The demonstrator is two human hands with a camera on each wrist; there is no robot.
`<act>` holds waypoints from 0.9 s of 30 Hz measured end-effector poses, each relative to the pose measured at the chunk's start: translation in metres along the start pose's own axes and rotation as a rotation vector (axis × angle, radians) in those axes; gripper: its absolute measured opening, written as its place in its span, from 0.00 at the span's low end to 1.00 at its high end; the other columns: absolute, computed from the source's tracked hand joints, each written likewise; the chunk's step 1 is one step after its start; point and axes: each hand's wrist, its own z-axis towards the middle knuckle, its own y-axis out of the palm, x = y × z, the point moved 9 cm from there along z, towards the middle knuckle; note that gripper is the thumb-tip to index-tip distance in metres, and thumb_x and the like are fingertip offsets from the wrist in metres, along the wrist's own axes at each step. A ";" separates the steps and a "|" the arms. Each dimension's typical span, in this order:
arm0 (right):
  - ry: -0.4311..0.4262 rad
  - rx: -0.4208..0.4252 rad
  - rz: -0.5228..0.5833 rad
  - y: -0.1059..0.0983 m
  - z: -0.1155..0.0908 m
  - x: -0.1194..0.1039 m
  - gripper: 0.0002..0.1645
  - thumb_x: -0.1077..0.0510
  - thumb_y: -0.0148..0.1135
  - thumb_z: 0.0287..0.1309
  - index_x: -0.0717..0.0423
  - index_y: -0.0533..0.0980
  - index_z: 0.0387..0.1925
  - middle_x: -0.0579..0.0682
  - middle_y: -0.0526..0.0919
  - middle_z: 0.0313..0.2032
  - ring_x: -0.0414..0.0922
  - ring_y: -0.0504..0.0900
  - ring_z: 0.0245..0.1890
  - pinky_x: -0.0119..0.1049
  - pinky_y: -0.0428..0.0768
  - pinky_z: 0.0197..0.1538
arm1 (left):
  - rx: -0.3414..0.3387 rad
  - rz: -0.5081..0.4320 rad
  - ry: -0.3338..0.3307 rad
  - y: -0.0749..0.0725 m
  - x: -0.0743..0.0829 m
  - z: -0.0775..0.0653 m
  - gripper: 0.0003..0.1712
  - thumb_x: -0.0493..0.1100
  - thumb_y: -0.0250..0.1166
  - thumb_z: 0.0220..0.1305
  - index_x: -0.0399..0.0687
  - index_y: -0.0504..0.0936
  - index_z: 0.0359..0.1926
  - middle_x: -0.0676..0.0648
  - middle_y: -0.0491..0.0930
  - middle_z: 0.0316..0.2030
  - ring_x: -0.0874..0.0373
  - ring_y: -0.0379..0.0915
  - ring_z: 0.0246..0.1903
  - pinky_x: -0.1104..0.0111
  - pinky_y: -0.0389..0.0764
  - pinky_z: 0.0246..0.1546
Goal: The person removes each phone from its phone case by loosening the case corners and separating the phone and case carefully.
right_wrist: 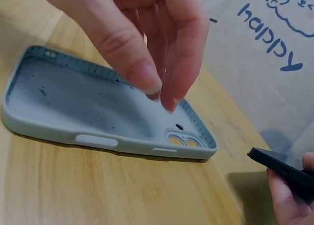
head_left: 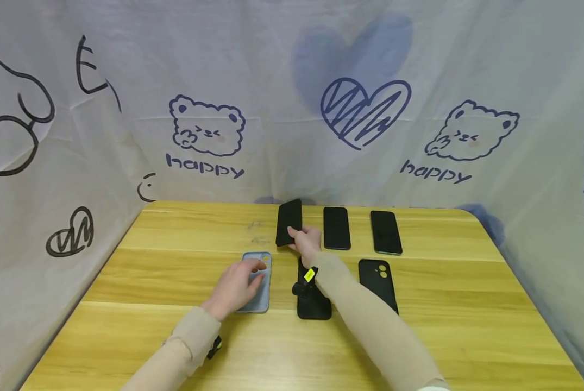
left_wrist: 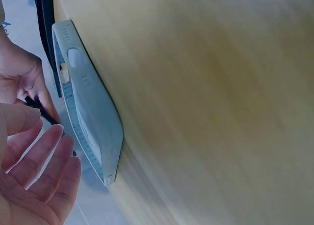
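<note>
My right hand (head_left: 307,241) pinches the near end of a black phone (head_left: 288,217), thumb on top, its far end tilted up above the back of the table. My left hand (head_left: 235,288) hovers over a light blue phone case (head_left: 261,298), fingers loosely bent and holding nothing. The case lies open side up, with its camera cutouts at the far end. In the right wrist view, the left fingertips hang above the case (right_wrist: 73,97), while the phone (right_wrist: 287,168) is in the right hand (right_wrist: 287,205) at lower right.
Two more black phones, a middle one (head_left: 337,228) and a right one (head_left: 385,232), lie along the back. Nearer are a black case (head_left: 313,304) under my right wrist and another black case (head_left: 376,277) beside my forearm. A drawn-on white cloth (head_left: 282,146) hangs behind the table.
</note>
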 end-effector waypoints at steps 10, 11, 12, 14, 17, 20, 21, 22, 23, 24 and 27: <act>0.019 -0.011 -0.009 0.011 0.009 0.009 0.27 0.62 0.58 0.71 0.71 0.69 0.66 0.68 0.74 0.65 0.61 0.79 0.62 0.44 0.84 0.59 | 0.023 0.004 -0.001 -0.004 -0.002 -0.001 0.10 0.38 0.66 0.68 0.43 0.85 0.48 0.44 0.88 0.46 0.49 0.85 0.46 0.55 0.86 0.47; 0.022 -0.015 -0.006 0.012 0.009 0.009 0.28 0.62 0.58 0.71 0.71 0.68 0.67 0.68 0.73 0.66 0.61 0.79 0.62 0.44 0.84 0.60 | 0.028 0.006 -0.002 -0.004 -0.003 -0.001 0.10 0.38 0.67 0.67 0.43 0.85 0.48 0.44 0.88 0.46 0.49 0.85 0.46 0.55 0.86 0.47; 0.029 -0.018 -0.002 0.013 0.010 0.009 0.29 0.63 0.58 0.71 0.71 0.66 0.68 0.68 0.72 0.67 0.61 0.79 0.63 0.44 0.83 0.60 | 0.030 0.006 -0.005 -0.005 -0.004 -0.001 0.10 0.38 0.67 0.67 0.43 0.85 0.48 0.44 0.88 0.46 0.49 0.85 0.46 0.55 0.86 0.47; 0.040 -0.022 -0.002 0.013 0.011 0.009 0.30 0.63 0.58 0.71 0.70 0.65 0.69 0.68 0.71 0.67 0.61 0.79 0.63 0.44 0.83 0.61 | 0.030 0.009 -0.011 -0.005 -0.005 -0.001 0.10 0.38 0.67 0.67 0.43 0.85 0.48 0.45 0.88 0.46 0.50 0.85 0.47 0.55 0.86 0.48; 0.056 -0.031 -0.021 0.013 0.012 0.011 0.29 0.63 0.57 0.71 0.69 0.66 0.69 0.68 0.72 0.67 0.60 0.78 0.63 0.44 0.83 0.62 | 0.027 0.011 -0.017 -0.004 -0.006 -0.001 0.10 0.38 0.67 0.67 0.43 0.85 0.48 0.45 0.87 0.46 0.50 0.85 0.47 0.55 0.85 0.48; 0.057 -0.043 -0.056 0.013 0.013 0.011 0.28 0.64 0.56 0.72 0.69 0.66 0.69 0.68 0.72 0.67 0.60 0.77 0.64 0.43 0.82 0.62 | 0.017 0.015 -0.016 -0.002 -0.005 0.001 0.10 0.39 0.66 0.68 0.44 0.85 0.49 0.44 0.87 0.47 0.50 0.85 0.47 0.55 0.85 0.49; 0.053 -0.047 -0.072 0.012 0.014 0.011 0.28 0.64 0.55 0.72 0.68 0.66 0.69 0.68 0.71 0.67 0.60 0.77 0.65 0.44 0.82 0.62 | 0.014 0.017 -0.017 -0.002 -0.004 0.001 0.10 0.39 0.66 0.68 0.44 0.85 0.49 0.44 0.87 0.47 0.50 0.85 0.47 0.55 0.85 0.49; 0.047 -0.050 -0.091 0.012 0.014 0.010 0.28 0.65 0.55 0.72 0.68 0.66 0.69 0.68 0.71 0.68 0.60 0.76 0.65 0.44 0.82 0.62 | 0.015 0.021 -0.015 -0.002 -0.004 0.002 0.10 0.39 0.66 0.68 0.44 0.85 0.49 0.45 0.87 0.47 0.50 0.85 0.47 0.56 0.85 0.48; 0.041 -0.053 -0.105 0.011 0.013 0.010 0.28 0.65 0.54 0.72 0.68 0.66 0.70 0.67 0.71 0.68 0.60 0.75 0.66 0.45 0.81 0.63 | 0.014 0.023 -0.016 -0.002 -0.003 0.003 0.10 0.39 0.66 0.68 0.44 0.85 0.49 0.45 0.87 0.47 0.50 0.84 0.47 0.56 0.85 0.48; 0.029 -0.056 -0.127 0.011 0.014 0.009 0.28 0.66 0.54 0.71 0.68 0.66 0.69 0.67 0.70 0.68 0.60 0.74 0.67 0.46 0.81 0.64 | 0.011 0.022 -0.019 -0.001 -0.003 0.003 0.10 0.39 0.66 0.69 0.44 0.85 0.49 0.45 0.87 0.47 0.50 0.84 0.47 0.56 0.85 0.48; -0.018 -0.053 -0.201 0.008 0.012 0.003 0.28 0.66 0.56 0.68 0.69 0.69 0.67 0.67 0.72 0.67 0.59 0.76 0.65 0.45 0.82 0.61 | 0.016 0.016 -0.032 -0.004 -0.002 0.004 0.10 0.39 0.66 0.68 0.44 0.85 0.49 0.45 0.87 0.47 0.50 0.84 0.47 0.55 0.85 0.47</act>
